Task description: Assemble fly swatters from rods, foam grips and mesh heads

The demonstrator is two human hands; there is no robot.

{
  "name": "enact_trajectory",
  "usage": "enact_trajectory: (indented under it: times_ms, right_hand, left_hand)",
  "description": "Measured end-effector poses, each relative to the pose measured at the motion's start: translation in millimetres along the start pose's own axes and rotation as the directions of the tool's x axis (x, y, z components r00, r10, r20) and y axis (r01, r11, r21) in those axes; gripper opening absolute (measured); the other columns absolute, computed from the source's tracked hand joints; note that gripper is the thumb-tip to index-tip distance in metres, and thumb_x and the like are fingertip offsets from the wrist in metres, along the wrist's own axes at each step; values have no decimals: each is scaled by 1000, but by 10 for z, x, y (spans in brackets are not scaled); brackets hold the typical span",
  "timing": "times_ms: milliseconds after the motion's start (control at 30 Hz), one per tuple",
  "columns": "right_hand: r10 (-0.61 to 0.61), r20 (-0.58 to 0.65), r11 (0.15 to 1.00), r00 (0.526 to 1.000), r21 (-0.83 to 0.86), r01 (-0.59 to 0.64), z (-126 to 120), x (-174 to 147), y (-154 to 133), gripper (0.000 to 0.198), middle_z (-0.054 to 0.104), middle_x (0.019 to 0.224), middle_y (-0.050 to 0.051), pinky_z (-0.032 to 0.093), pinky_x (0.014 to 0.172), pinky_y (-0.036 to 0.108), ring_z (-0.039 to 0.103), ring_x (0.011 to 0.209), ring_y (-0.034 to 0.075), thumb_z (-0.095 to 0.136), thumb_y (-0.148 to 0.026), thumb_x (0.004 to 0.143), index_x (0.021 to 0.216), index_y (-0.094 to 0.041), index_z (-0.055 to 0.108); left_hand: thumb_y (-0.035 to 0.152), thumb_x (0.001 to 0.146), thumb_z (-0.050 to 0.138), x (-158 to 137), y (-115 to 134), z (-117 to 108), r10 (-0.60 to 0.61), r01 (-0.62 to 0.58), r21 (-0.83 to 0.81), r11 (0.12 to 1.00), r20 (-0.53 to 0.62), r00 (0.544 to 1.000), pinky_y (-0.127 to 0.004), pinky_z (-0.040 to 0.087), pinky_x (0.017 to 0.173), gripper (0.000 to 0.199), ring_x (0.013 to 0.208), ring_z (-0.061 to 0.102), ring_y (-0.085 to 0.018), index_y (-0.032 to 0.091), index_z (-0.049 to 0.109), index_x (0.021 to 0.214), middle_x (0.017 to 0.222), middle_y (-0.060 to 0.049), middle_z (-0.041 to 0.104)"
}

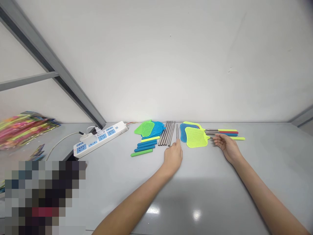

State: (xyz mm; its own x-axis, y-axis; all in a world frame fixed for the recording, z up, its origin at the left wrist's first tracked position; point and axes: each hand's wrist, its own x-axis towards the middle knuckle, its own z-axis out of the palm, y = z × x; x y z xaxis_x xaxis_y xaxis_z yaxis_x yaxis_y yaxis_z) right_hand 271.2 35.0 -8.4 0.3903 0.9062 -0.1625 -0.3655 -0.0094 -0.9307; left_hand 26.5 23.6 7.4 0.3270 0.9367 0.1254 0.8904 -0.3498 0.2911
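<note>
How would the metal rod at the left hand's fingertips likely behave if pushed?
The rod looks slim and rounded, so it would probably roll if pushed sideways. Its straight metal shaft suggests it is stiff. Its shine hints at a smooth, perhaps slightly slippery surface, though the left hand at its near end might steady it.

Left on the table (207, 189) lay the power strip (113, 136), before the wall (171, 65). To its right I saw loose swatter heads (144, 129), and in front of these, loose grips (146, 147). Next was a row of rods (166, 133), then one single rod (177, 131), its near end at the left hand (173, 156). Farther right lay the swatters (197, 138), partly overlapping, with the right hand (229, 147) beside them.
</note>
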Motion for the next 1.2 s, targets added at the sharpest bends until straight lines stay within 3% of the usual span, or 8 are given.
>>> enact_trajectory:
  times_ms: [133, 233, 333, 533, 733, 833, 1033, 1200]
  right_hand:
    - [-11, -5, 1000, 1000, -11, 11, 5, 4, 5, 10, 65, 65, 5, 51, 49, 17, 58, 54, 11, 56, -18, 73, 75, -14, 65]
    - [-12, -12, 1000, 1000, -12, 12, 14, -5, -1, 11, 65, 65, 5, 51, 49, 17, 58, 54, 10, 56, -19, 73, 74, -13, 65]
    - [-13, -13, 1000, 1000, -7, 13, 19, -16, -7, 11, 65, 64, 5, 51, 49, 17, 58, 54, 10, 56, -20, 73, 73, -13, 65]
    - [-22, -5, 1000, 1000, -15, 22, 24, -19, -1, 11, 65, 64, 5, 50, 48, 18, 57, 54, 10, 56, -19, 72, 74, -13, 65]
    - [-54, -3, 998, 999, -17, 54, 30, -28, 10, 11, 64, 66, 5, 49, 48, 19, 56, 54, 11, 57, -22, 73, 76, -14, 64]
    - [-36, 123, 999, 992, 1, 36, 98, -119, -15, 15, 63, 72, 5, 48, 50, 23, 56, 56, 12, 57, -28, 75, 82, -16, 63]
    - [101, 507, 995, 856, -31, -99, 489, -558, -15, 25, 58, 93, 4, 47, 56, 27, 57, 72, 16, 53, -28, 80, 105, -25, 58]
    - [157, 637, 986, 755, -56, -157, 708, -847, 84, 37, 53, 114, 4, 45, 69, 29, 55, 84, 16, 54, -19, 79, 114, -31, 54]
  left_hand:
    - [17, 81, 37, 28, -76, -68, 58, -53, -66, 996, 72, 996, -25, 38, 59, 44, 70, 59, -19, 19, 36, 124, 77, -5, 62]
    - [17, 76, 41, 3, -107, -111, 129, -108, -205, 973, 96, 987, -24, 35, 57, 29, 65, 57, -19, 20, 54, 101, 67, -3, 59]
    - [17, 74, 42, -26, -114, -123, 168, -139, -272, 952, 86, 982, -23, 34, 55, 16, 60, 54, -16, 19, 58, 76, 62, -1, 57]
    - [15, 73, 42, -64, -74, -125, 198, -163, -405, 900, 46, 979, -18, 35, 56, 13, 56, 49, -10, 18, 54, 73, 61, 2, 53]
    - [17, 76, 40, -135, 31, -130, 94, -150, -575, 804, -125, 988, -17, 33, 54, 12, 54, 42, -7, 17, 53, 77, 61, 4, 46]
    - [16, 75, 41, -207, 88, -142, 17, -132, -647, 751, -181, 983, -16, 33, 52, 11, 51, 38, -6, 16, 52, 78, 59, 5, 43]
    - [13, 75, 40, -435, 222, -184, 83, -182, -666, 723, -178, 981, -15, 33, 51, 13, 49, 37, -5, 17, 52, 78, 57, 5, 41]
    - [10, 70, 40, -570, 318, -169, 275, -326, -602, 729, -179, 945, -17, 34, 49, 11, 47, 36, -6, 16, 50, 69, 54, 5, 40]
